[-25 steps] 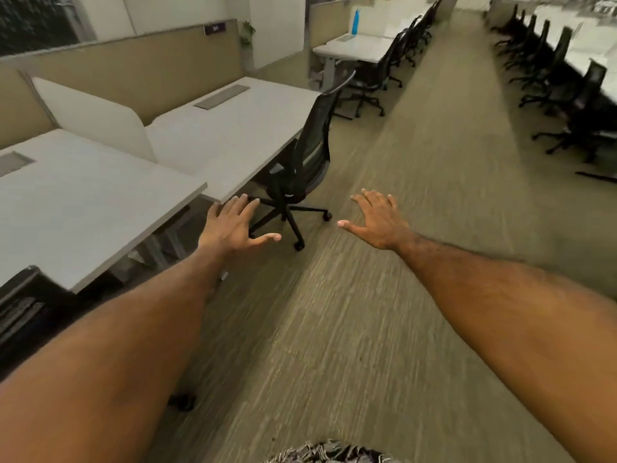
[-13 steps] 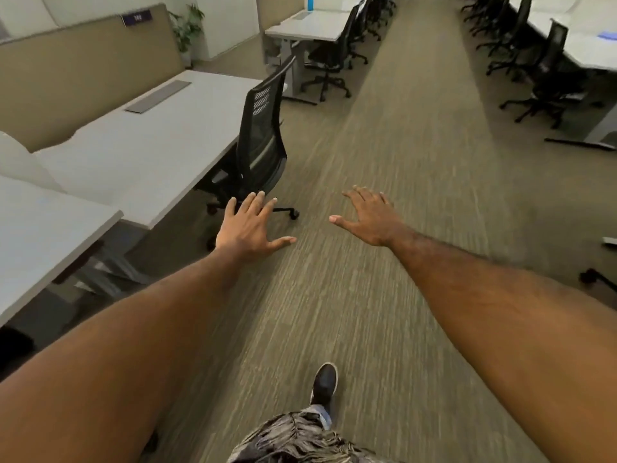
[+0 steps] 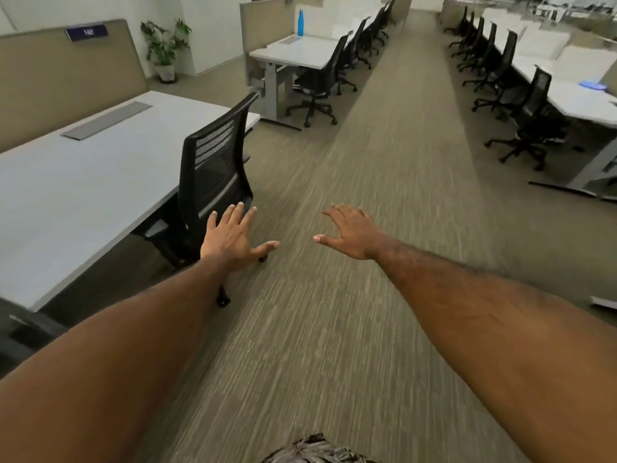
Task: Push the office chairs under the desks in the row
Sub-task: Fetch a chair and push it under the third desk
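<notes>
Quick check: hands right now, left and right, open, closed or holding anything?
Left hand: open, fingers spread, holding nothing; touch on the black chair cannot be told.
Right hand: open, fingers spread, holding nothing.

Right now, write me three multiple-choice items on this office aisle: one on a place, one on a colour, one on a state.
1. Where does the tall blue bottle stand?
A) on the far white desk
B) on a shelf
C) in a bin

2. What colour is the mesh-backed office chair nearest the left hand?
A) red
B) black
C) white

3. How are the left hand and right hand held?
A) as fists
B) gripping a handle
C) open, fingers spread

Key: 1 A, the bottle stands on that desktop; 2 B, its back and base are black; 3 C, the straight fingers hold nothing.
</notes>
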### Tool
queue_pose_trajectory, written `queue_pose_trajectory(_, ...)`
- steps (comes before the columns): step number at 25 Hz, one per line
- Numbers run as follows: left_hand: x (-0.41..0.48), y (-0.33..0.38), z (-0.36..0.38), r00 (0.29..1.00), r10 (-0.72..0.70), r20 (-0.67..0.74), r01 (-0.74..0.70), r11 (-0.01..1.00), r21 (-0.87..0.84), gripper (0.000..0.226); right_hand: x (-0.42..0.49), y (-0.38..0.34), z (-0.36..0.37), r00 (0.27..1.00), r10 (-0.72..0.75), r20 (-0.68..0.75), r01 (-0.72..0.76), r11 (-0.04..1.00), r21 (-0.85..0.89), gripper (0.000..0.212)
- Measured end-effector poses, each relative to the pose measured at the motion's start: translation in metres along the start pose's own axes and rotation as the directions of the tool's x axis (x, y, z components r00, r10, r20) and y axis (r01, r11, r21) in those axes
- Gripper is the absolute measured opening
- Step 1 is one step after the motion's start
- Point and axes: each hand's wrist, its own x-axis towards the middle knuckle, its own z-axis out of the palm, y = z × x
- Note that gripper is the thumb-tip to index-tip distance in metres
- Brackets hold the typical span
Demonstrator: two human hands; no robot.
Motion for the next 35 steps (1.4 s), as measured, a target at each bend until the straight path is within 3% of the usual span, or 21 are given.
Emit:
queue_pose_trajectory(8, 0.14, 0.008, 0.0, 0.983, -0.178, -0.037, 0.179, 0.983, 0.031, 0.114, 0.167, 0.124, -0.021, 0.99, -0.14, -0.023, 0.14, 0.99, 0.013, 0.081)
queue_pose_trajectory(16, 0.243, 0.003, -0.008, 0.882, -0.457, -0.114, 0.46, 0.888, 0.009, 0.115, 0.339, 0.185, -0.071, 0.929, -0.37, 0.009, 0.371, 0.928, -0.029, 0.08)
queue_pose_trajectory(23, 0.304, -0.039, -0.016, 0.778, -0.61, -0.15, 0.617, 0.787, 0.004, 0.107, 0.476, 0.158, -0.097, 0.826, -0.563, -0.023, 0.561, 0.826, -0.054, 0.074)
queue_pose_trajectory(35, 0.4, -0.143, -0.02, 0.657, -0.74, -0.144, 0.747, 0.665, -0.005, 0.11, 0.691, 0.082, -0.116, 0.725, -0.688, -0.037, 0.688, 0.726, -0.018, 0.075)
